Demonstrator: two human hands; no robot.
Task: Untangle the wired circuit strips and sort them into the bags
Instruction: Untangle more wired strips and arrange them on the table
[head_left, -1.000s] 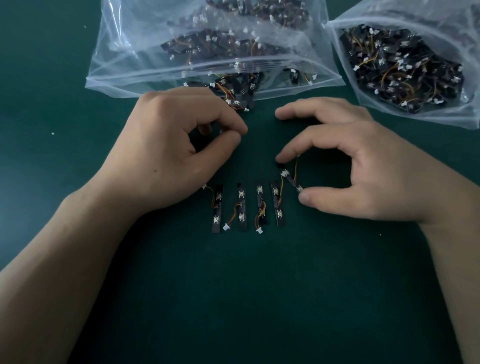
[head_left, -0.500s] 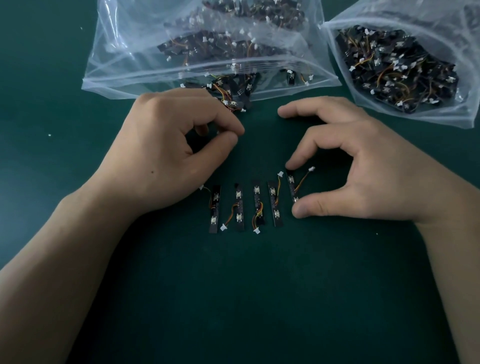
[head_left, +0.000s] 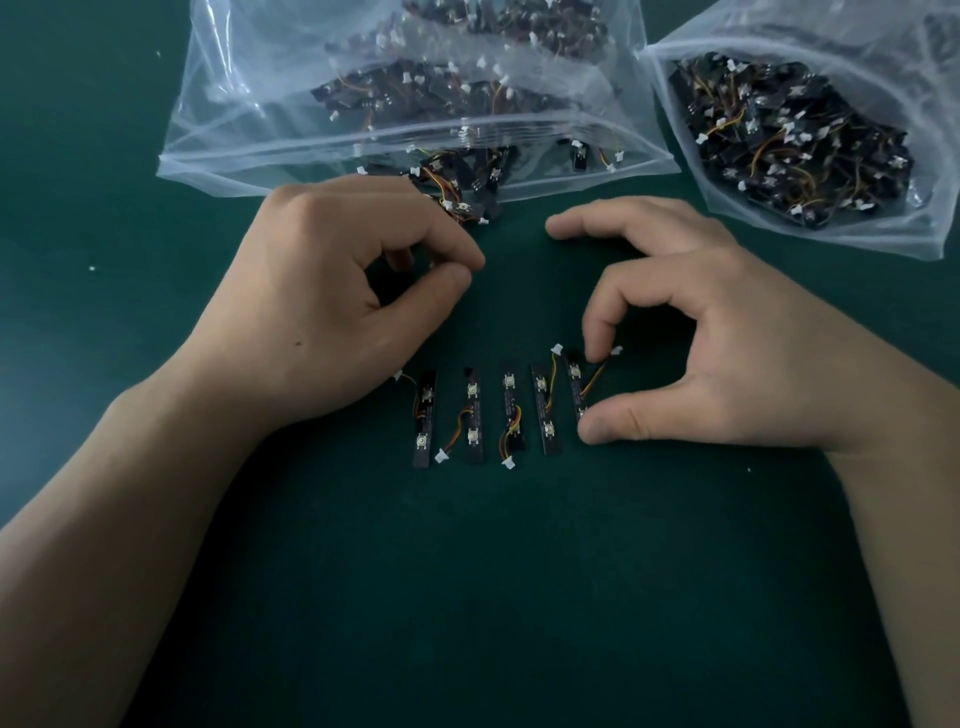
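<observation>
before a clear plastic bag (head_left: 249, 104), the left hand (head_left: 332, 312) presses thumb to forefinger; what it pinches cannot be told. the right hand (head_left: 727, 353) pinches the rightmost black wired circuit strip (head_left: 575, 387), last of five on the dark green table (head_left: 467, 597).

One head-worn camera looks forward and steeply down at the green bench (head_left: 519, 597) from close above. The circuit strips (head_left: 511, 415) sit mid-frame; forearms (head_left: 104, 545) enter from the bench's near side, and the bags (head_left: 249, 104) are cropped toward its far side.

Right hand (head_left: 727, 353) pinches the rightmost strip (head_left: 575, 388) on the table (head_left: 519, 597).
</observation>
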